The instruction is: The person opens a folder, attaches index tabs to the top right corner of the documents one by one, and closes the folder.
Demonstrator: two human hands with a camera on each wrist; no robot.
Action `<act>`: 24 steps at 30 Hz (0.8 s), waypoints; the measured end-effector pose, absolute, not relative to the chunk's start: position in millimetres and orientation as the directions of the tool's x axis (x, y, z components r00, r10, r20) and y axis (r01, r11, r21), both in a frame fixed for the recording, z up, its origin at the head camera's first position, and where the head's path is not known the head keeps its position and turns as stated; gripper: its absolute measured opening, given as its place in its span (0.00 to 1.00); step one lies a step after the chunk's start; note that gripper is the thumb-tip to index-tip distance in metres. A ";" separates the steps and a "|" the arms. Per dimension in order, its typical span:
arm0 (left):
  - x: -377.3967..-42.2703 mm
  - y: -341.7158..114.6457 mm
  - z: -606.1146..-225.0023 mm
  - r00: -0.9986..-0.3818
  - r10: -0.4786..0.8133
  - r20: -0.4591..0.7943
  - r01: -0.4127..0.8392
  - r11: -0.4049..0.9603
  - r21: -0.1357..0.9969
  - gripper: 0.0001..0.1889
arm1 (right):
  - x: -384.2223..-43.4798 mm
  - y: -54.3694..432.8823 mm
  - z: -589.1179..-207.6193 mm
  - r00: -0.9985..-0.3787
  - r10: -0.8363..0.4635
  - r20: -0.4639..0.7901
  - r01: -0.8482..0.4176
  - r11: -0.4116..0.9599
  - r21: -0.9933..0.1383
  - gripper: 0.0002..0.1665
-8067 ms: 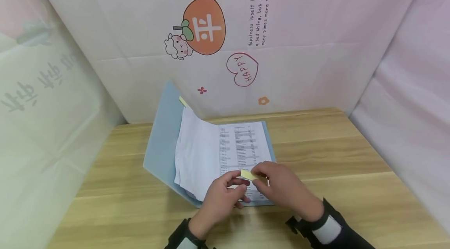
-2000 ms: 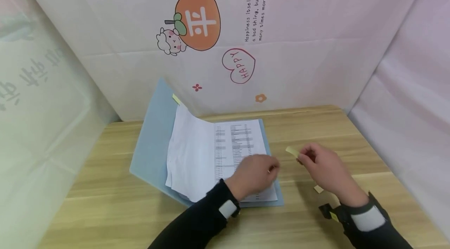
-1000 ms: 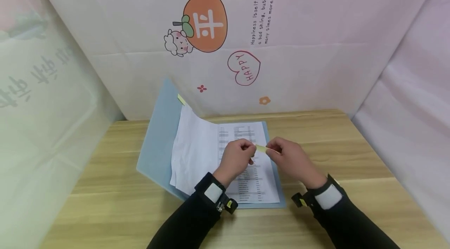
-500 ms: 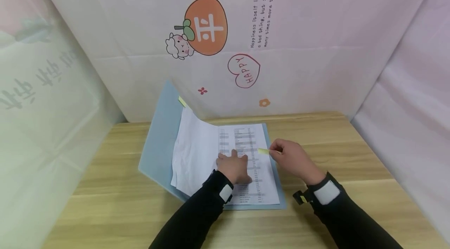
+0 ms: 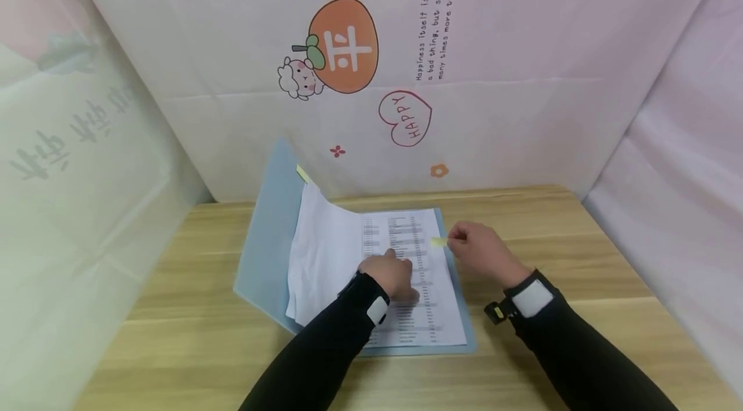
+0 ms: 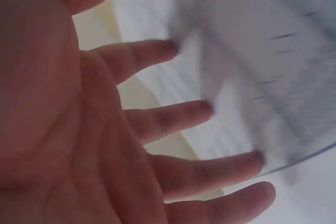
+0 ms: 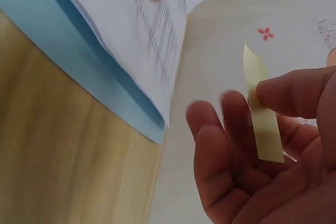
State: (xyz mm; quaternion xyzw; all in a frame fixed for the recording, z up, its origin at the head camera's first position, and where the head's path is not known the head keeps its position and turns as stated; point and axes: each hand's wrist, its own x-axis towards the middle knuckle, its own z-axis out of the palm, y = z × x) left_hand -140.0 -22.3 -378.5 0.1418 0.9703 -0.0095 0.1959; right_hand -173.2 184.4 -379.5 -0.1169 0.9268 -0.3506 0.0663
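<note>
A light blue folder [image 5: 258,243] stands open on the table, its left cover raised with white sheets [image 5: 322,250] leaning against it. On its right side lies a printed page [image 5: 449,327]. My left hand [image 5: 393,277] rests on this page with its fingers spread, straight in the left wrist view. At the page's right edge, my right hand [image 5: 482,253] pinches a narrow yellow sticky note [image 7: 265,124] between thumb and fingers. The note's free end overlaps the page margin in the head view. Another yellow sticky note [image 5: 302,173] shows at the top of the raised sheets.
The wooden table [image 5: 557,237] extends on both sides of the folder. A white printed cloth [image 5: 493,120] hangs behind it, with more pale cloth on the left and right. Black wrist straps with small devices [image 5: 495,313] sit on both arms.
The right hand brought the sticky note from the table's right side to the page edge, then slightly farther back. The left hand left the note and spread on the page.
</note>
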 end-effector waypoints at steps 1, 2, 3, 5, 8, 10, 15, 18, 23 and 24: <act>-143.8 -21.1 -375.7 -0.883 0.277 -0.380 0.283 0.958 0.039 0.25 | -178.9 184.9 -380.2 -0.963 -0.265 -0.043 -0.170 0.725 -0.667 0.09; -148.2 -19.9 -373.6 -0.884 0.285 -0.369 0.292 0.956 0.040 0.22 | -184.7 185.3 -380.5 -0.962 -0.270 -0.041 -0.175 0.724 -0.667 0.09; -152.9 -18.3 -371.9 -0.889 0.293 -0.352 0.297 0.954 0.045 0.20 | -190.7 185.4 -381.1 -0.963 -0.267 -0.045 -0.169 0.723 -0.669 0.09; -163.5 -14.6 -370.8 -0.906 0.306 -0.291 0.307 0.951 0.043 0.16 | -202.2 185.2 -381.4 -0.964 -0.259 -0.058 -0.153 0.720 -0.677 0.10; -180.8 -9.7 -373.8 -0.931 0.317 -0.181 0.315 0.948 0.046 0.12 | -219.7 184.5 -383.0 -0.967 -0.243 -0.074 -0.129 0.721 -0.681 0.12; -193.2 -7.5 -378.9 -0.941 0.311 -0.129 0.307 0.950 0.055 0.13 | -230.9 183.0 -385.5 -0.970 -0.230 -0.074 -0.120 0.726 -0.677 0.12; -226.5 -7.2 -402.9 -0.943 0.327 -0.064 0.325 0.945 0.030 0.16 | -259.6 179.3 -398.4 -0.974 -0.225 -0.015 -0.165 0.755 -0.634 0.13; -242.8 -9.2 -417.3 -0.936 0.350 -0.045 0.350 0.937 0.009 0.19 | -274.6 177.2 -407.3 -0.975 -0.221 0.018 -0.186 0.770 -0.611 0.15; -256.9 -10.2 -428.5 -0.920 0.392 -0.024 0.393 0.920 -0.007 0.25 | -291.9 170.9 -414.4 -0.981 -0.195 0.015 -0.159 0.750 -0.642 0.12; -258.2 -9.9 -429.3 -0.917 0.398 -0.026 0.398 0.917 -0.014 0.25 | -294.6 169.3 -414.5 -0.982 -0.191 0.007 -0.149 0.743 -0.653 0.12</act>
